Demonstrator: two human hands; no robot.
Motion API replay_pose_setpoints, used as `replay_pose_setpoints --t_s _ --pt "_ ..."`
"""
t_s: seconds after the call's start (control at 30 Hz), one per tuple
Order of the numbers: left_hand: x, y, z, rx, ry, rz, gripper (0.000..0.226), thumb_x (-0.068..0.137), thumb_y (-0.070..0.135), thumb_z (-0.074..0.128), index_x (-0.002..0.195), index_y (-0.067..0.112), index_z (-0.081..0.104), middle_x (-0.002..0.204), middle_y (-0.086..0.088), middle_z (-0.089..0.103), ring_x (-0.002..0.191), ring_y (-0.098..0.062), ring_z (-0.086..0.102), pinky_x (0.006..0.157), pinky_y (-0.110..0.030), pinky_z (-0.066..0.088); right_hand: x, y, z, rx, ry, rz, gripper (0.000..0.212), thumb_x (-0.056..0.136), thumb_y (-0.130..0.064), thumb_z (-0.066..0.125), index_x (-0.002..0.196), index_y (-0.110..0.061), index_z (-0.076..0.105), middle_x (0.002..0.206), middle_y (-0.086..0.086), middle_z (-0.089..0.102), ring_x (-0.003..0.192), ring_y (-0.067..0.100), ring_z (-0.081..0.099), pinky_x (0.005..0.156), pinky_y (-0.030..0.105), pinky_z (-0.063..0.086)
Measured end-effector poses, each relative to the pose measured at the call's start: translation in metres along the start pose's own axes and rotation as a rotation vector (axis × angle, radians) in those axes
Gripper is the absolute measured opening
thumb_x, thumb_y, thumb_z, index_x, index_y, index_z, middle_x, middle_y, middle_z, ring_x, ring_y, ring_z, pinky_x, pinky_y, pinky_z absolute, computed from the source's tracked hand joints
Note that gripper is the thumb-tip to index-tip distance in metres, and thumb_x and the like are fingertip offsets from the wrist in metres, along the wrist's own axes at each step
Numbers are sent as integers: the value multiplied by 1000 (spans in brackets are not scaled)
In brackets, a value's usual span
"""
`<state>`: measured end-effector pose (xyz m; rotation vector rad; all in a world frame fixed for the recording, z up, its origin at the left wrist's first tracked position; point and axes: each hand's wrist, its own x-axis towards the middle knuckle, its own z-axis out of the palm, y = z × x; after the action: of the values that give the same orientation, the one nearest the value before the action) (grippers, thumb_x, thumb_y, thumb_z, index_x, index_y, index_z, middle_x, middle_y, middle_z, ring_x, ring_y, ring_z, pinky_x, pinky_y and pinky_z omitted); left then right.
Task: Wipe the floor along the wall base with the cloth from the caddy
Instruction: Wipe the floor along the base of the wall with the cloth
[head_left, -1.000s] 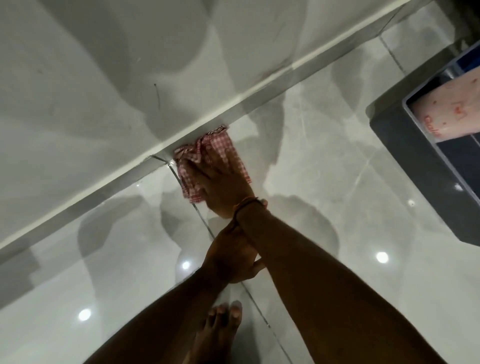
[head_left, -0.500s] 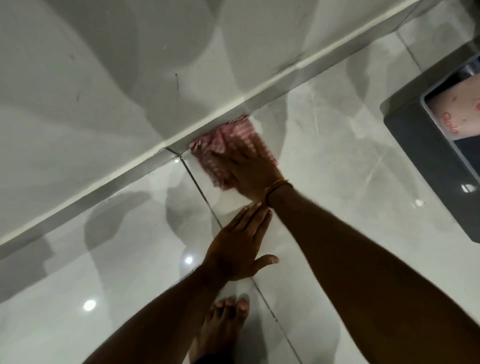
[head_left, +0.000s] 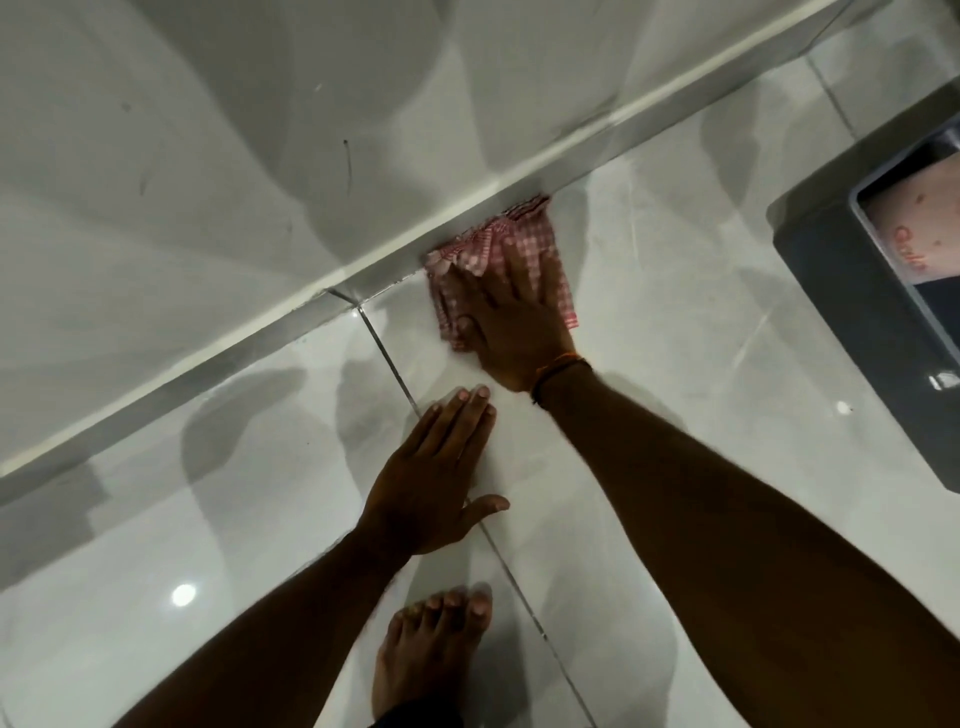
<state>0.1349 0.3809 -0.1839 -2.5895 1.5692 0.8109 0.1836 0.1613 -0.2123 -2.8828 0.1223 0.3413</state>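
A red-and-white checked cloth (head_left: 480, 249) lies crumpled on the glossy grey floor, its far edge against the grey skirting (head_left: 613, 137) at the wall base. My right hand (head_left: 511, 317) presses flat on top of the cloth, fingers spread toward the wall, an orange band on the wrist. My left hand (head_left: 434, 478) rests palm-down on the bare tile nearer me, fingers together and thumb out, holding nothing. It lies across a dark grout line.
A dark grey caddy (head_left: 862, 291) with a pink printed item inside stands on the floor at the right edge. My bare foot (head_left: 428, 654) is planted below the left hand. The white wall fills the upper left; ceiling lights reflect in the tiles.
My right hand has slid the cloth rightward along the skirting, off the grout line onto the tile right of it. My left hand let go of the right wrist and flattened onto the floor.
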Motion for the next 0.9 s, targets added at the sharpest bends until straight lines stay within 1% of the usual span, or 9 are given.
replay_pose_setpoints --t_s 0.13,0.27,0.33,0.4,0.47,0.57,0.73,0.83,0.9 --pt "1 -1 -1 -21 -11 -53 100 98 80 21 166 7 17 175 -17 14 163 -37 13 129 -56 26 -7 15 1 -72 -13 -208 60 106 -52 26 163 -40 14 174 5 13 160 39 5 125 67 3" --pt "-3 -5 0 -21 17 -73 101 98 81 23 167 7 13 176 -16 10 164 -35 9 130 -56 24 2 42 -7 -19 23 43 60 105 -50 27 164 -37 20 171 4 26 160 40 7 124 69 -1" --pt "0 -5 1 -38 20 -86 102 97 81 23 167 7 13 176 -16 9 163 -36 9 130 -56 25 -4 41 -8 -29 18 -50 60 105 -49 30 163 -34 23 170 2 30 159 42 11 123 71 3" --pt "7 -4 0 -50 39 -108 103 97 82 23 167 7 13 176 -16 9 164 -34 9 131 -54 24 -7 66 -13 -76 48 -193 55 107 -42 42 160 -28 36 165 6 40 155 45 25 121 72 14" --pt "15 -5 -3 -48 52 -120 104 96 82 23 167 7 14 177 -16 10 164 -33 8 131 -53 23 1 107 -21 -74 76 -49 54 108 -38 44 160 -26 34 166 13 36 155 47 23 122 71 14" --pt "27 -5 -9 -33 52 -107 105 97 83 19 166 5 14 176 -17 10 164 -34 9 131 -53 24 16 146 -29 22 74 413 59 107 -45 33 164 -32 23 171 8 25 160 39 7 125 67 1" --pt "38 -2 -14 -33 56 -109 105 96 83 18 167 7 7 177 -16 5 164 -34 5 132 -51 19 19 147 -33 127 151 541 59 107 -47 30 163 -37 19 172 4 21 161 36 4 124 64 -5" --pt "41 -2 -17 -38 70 -93 104 97 83 18 167 6 8 177 -17 6 164 -34 6 131 -49 17 34 188 -46 216 179 744 62 106 -48 26 164 -37 9 175 6 7 161 36 -2 124 65 -6" --pt "43 -3 -18 -27 68 -73 104 98 82 19 166 4 11 176 -18 9 164 -34 7 131 -51 21 51 224 -61 269 116 834 66 104 -46 26 165 -35 2 175 8 -3 160 39 -7 124 66 -9"
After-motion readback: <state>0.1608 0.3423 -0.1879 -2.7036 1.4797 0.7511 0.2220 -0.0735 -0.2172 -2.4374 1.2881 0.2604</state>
